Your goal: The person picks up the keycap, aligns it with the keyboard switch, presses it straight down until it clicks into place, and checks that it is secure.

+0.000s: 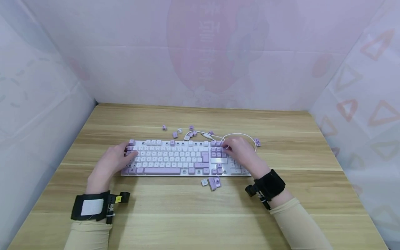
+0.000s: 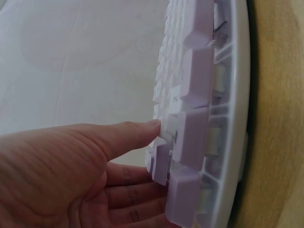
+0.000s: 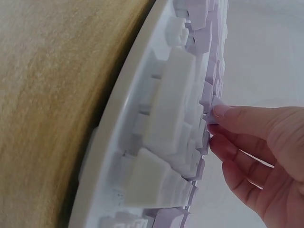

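A white and lilac keyboard [image 1: 175, 159] lies on the wooden table, with several bare switches between its keycaps. At its left end, my left hand [image 1: 115, 158] holds it, the thumb on the keys and the other fingers around the edge. My right hand [image 1: 240, 149] is over the upper right keys. In the right wrist view, its thumb and index finger pinch a lilac keycap [image 3: 213, 114] at the level of the key tops; the fingers partly hide it. A long white keycap [image 3: 172, 102] stands on the near right corner of the keyboard.
Several loose keycaps lie behind the keyboard, among them a lilac keycap [image 1: 175, 134]. In front of it are a loose white keycap [image 1: 204, 182] and a longer lilac keycap [image 1: 212, 183]. A white cable [image 1: 239, 134] loops behind. Printed cloth walls [image 1: 131, 69] surround the table [image 1: 175, 215].
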The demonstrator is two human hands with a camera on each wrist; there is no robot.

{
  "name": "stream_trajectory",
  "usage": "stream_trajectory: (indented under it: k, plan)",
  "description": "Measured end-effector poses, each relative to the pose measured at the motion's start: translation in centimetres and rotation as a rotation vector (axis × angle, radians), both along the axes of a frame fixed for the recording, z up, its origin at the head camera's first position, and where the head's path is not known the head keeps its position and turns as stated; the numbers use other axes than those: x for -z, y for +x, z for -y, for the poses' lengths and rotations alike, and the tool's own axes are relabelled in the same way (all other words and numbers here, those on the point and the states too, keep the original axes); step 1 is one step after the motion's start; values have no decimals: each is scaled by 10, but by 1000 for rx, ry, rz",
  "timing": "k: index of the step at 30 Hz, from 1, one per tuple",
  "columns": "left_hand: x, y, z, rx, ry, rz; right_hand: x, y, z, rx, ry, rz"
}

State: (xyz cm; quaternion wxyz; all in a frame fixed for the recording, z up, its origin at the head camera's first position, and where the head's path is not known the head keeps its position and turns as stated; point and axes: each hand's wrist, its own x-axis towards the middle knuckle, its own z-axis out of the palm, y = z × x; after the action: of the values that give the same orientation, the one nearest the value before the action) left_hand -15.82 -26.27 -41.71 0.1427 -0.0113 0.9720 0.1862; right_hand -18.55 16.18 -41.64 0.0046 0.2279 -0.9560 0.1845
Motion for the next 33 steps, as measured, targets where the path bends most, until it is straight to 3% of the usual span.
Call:
stream_trajectory:
  k: [11,33]
  plan:
    - [0,-2,0,-3,-1,4,-3,0,4,0,105,-39]
    - [8,1,1,-5,17,-11,-3,-6,8,-63,200,-94]
